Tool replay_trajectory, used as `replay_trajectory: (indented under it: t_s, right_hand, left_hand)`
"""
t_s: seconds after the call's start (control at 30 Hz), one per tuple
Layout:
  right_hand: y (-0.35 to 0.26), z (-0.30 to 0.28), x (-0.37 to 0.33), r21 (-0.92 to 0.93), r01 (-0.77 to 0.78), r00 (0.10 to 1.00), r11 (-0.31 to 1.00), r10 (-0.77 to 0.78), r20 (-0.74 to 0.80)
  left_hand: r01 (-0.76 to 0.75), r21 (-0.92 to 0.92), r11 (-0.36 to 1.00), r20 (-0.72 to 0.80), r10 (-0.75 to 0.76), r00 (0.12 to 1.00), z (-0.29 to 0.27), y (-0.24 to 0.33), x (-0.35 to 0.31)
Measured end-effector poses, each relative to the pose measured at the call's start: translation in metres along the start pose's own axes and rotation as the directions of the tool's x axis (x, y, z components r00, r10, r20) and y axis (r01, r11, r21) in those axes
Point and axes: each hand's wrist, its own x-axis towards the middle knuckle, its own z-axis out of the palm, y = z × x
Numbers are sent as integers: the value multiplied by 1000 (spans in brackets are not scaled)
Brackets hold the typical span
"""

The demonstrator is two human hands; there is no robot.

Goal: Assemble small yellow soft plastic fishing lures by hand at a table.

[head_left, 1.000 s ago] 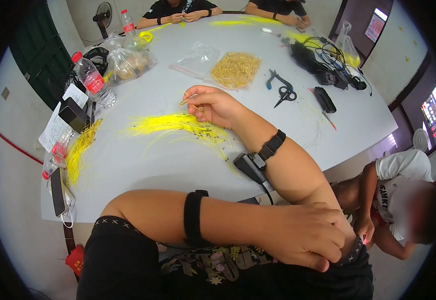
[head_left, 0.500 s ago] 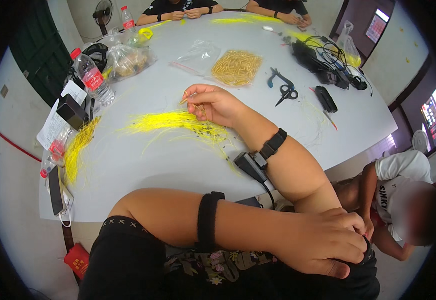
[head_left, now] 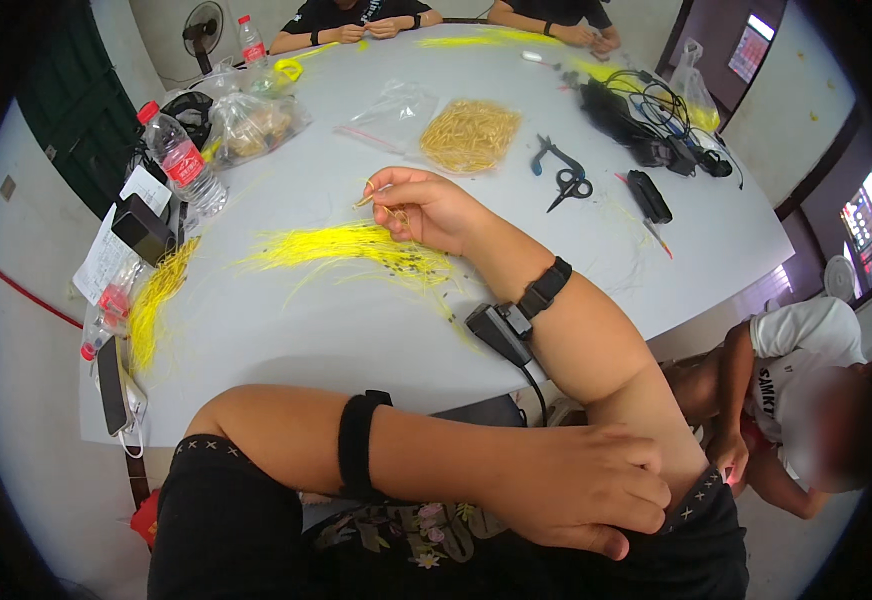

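Over the middle of the table, my right hand [head_left: 424, 210] pinches a small slender golden piece [head_left: 366, 193] between thumb and fingertips. More golden pieces show in its curled lower fingers. Right below it lies a bundle of bright yellow strands [head_left: 331, 247] with small dark bits along its right end. My left hand [head_left: 596, 490] reaches across my body and lies on my right upper arm, near the sleeve edge. Its fingers are loosely bent and hold no object. Beyond the right hand, a clear bag of golden pieces [head_left: 470, 134] lies flat.
Black scissors [head_left: 569, 188], a black case [head_left: 649, 197] and tangled cables [head_left: 656, 125] lie to the right. A water bottle [head_left: 182, 160], black box [head_left: 143, 232] and second strand bundle [head_left: 159, 305] line the left. Two people work across the table; another person [head_left: 796, 400] sits at right.
My left hand has slid left along my right upper arm, away from the sleeve, its forearm shifting with it. The right hand keeps nearly the same place and pinch.
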Motion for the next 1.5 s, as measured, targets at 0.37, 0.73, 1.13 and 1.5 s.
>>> replay_trajectory:
  t_s: [0.37,0.73,1.13,1.5]
  right_hand:
    - [1,4,-1,-5,-6,1000,1000,6,7]
    - [0,8,-3,-15,-22,999,1000,21,-49]
    - [-2,12,-6,-53,-25,998,998,21,-58]
    - [1,10,-3,-34,-27,997,999,25,-68]
  left_hand:
    - [118,-47,992,92,-113,989,-3,9,-14]
    - [-20,-834,552,-453,-663,596,-90,12,-53]
    - [161,-832,531,-416,-788,453,-98,20,-89]
    - [624,-143,769,10,-629,777,-55,11,-105]
